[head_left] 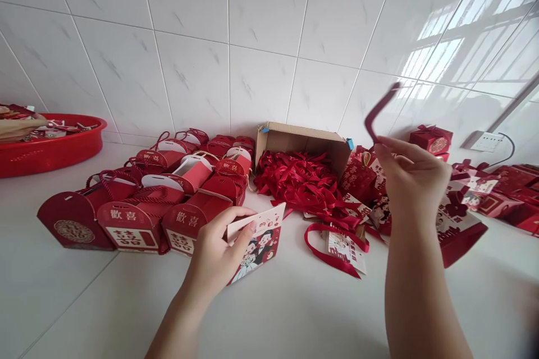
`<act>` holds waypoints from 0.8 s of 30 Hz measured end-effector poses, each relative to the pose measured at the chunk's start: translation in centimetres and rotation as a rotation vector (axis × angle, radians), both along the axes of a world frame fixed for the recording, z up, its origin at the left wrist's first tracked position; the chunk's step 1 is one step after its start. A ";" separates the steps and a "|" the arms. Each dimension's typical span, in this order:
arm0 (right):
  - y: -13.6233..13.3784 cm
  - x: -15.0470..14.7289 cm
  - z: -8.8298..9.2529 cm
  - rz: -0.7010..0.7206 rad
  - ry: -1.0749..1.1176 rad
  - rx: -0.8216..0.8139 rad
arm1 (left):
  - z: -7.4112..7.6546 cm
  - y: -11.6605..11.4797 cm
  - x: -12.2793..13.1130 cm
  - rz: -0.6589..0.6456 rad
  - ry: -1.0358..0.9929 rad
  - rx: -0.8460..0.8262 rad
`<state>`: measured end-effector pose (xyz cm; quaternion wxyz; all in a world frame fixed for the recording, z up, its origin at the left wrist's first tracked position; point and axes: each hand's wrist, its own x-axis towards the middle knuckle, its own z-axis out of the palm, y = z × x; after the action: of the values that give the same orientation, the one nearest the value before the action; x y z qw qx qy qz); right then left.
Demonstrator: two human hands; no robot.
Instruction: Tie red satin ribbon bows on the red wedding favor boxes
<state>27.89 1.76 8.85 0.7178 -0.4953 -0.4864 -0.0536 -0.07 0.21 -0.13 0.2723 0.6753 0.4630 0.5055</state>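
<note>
In my left hand (pixel 221 249) is a small wedding gift box (pixel 259 249), printed with a cartoon couple on red and pinched near its pale top edge. My right hand (pixel 415 171) is raised at the right, its thumb and fingers closed on a dark red ribbon (pixel 374 115) that sticks up and is slightly blurred. Between the hands, a loop of red ribbon (pixel 309 247) lies on the counter around a flat printed card (pixel 345 249). Behind, a heap of red ribbons (pixel 298 179) spills out of a cardboard box (pixel 303 130) lying on its side.
Several red gift boxes with cord handles (pixel 130 224) stand in rows at the left. A red plastic basin (pixel 50 151) holds small items at the far left. More red boxes (pixel 432 140) are at the right, near a wall socket (pixel 484 140). White tiles back the white counter (pixel 105 303).
</note>
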 end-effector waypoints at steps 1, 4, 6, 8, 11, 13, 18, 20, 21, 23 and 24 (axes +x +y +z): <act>-0.3 -0.3 0.3 0.120 0.080 0.032 | 0.0 0.0 0.0 0.003 0.003 0.006; -0.7 -1.4 0.6 0.654 0.281 -0.053 | -0.1 0.0 0.2 0.023 0.001 0.071; -0.8 -2.5 0.4 0.984 0.385 -0.173 | 0.0 -0.3 0.4 0.069 -0.024 0.183; -0.9 -4.1 -0.2 1.250 0.433 -0.302 | 0.5 -1.0 0.5 0.155 -0.024 0.328; -1.2 -6.7 -1.4 1.561 0.390 -0.473 | 1.7 -2.8 0.4 0.236 0.049 0.468; -1.5 -8.2 -2.1 1.700 0.337 -0.552 | 2.5 -4.2 0.1 0.206 0.060 0.464; -2.0 -9.8 -3.1 1.825 0.217 -0.637 | 3.4 -6.0 -0.2 0.083 0.029 0.412; -2.1 -10.1 -3.1 1.841 0.179 -0.645 | 3.2 -6.0 -0.2 0.045 0.022 0.416; -2.1 -10.2 -3.2 1.846 0.169 -0.648 | 3.1 -5.9 -0.2 0.034 0.012 0.416; -2.1 -10.3 -3.3 1.848 0.164 -0.647 | 2.9 -5.8 -0.2 0.020 -0.014 0.414; -2.1 -10.4 -3.3 1.841 0.159 -0.646 | 2.9 -5.9 -0.2 0.013 -0.027 0.407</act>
<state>17.50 -0.34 5.52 0.3394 -0.0969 -0.6244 0.6968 -0.27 -5.64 2.75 0.1328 0.7065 0.3520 0.5995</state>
